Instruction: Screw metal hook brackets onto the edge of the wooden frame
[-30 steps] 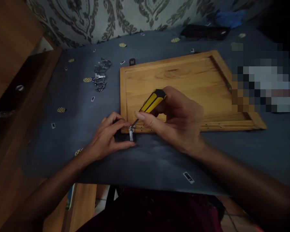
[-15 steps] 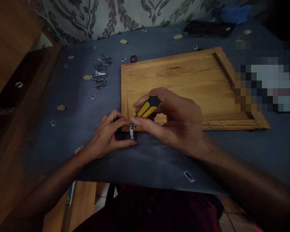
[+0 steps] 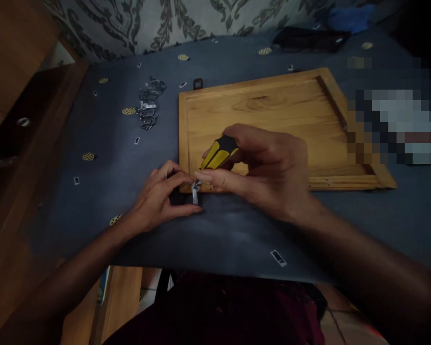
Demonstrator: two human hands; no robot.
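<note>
My right hand (image 3: 273, 167) is wrapped round the black and yellow handle of a screwdriver (image 3: 219, 152), tilted with its lower end toward the near left corner of a wooden cabinet door (image 3: 258, 105). My thumb and fingers hide the screwdriver's tip. At that corner sits a small silver metal hinge (image 3: 195, 194), jutting out past the door's near edge. My left hand (image 3: 161, 199) steadies the hinge, index finger at its top and thumb at its lower end. The door lies flat on the blue cloth.
Several metal hinges (image 3: 149, 105) lie in a pile left of the door. A small brown piece (image 3: 198, 84) rests behind the door's far edge. Farther back are a black case (image 3: 311, 39) and a blue cloth bundle (image 3: 352, 19). A blurred-out object (image 3: 398, 120) stands at the right.
The view has shifted slightly. My right hand has turned a little, its fingers rolling on the screwdriver's handle. My left hand and the hinge keep their place at the door's corner.
</note>
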